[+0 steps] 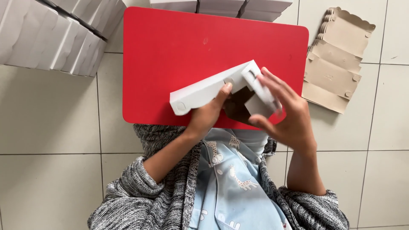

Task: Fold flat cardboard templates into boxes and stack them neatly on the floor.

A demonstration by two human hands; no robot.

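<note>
Single head-worn view, looking steeply down from close above, over the rounded red table top (179, 51), pale tiled floor (47, 123) around it

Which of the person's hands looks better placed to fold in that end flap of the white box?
Probably the right hand: its fingers already lie on the end flap of the white box, while the left hand grips underneath.

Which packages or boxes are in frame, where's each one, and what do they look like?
White carton: half folded, brown inside, held over the red table by the left hand and right hand.
Flat brown blanks: stack on the tiled floor right of the table, scalloped top edge.
White folded boxes: rows at top left on the floor.
More white boxes: beyond the table's far edge.
</note>
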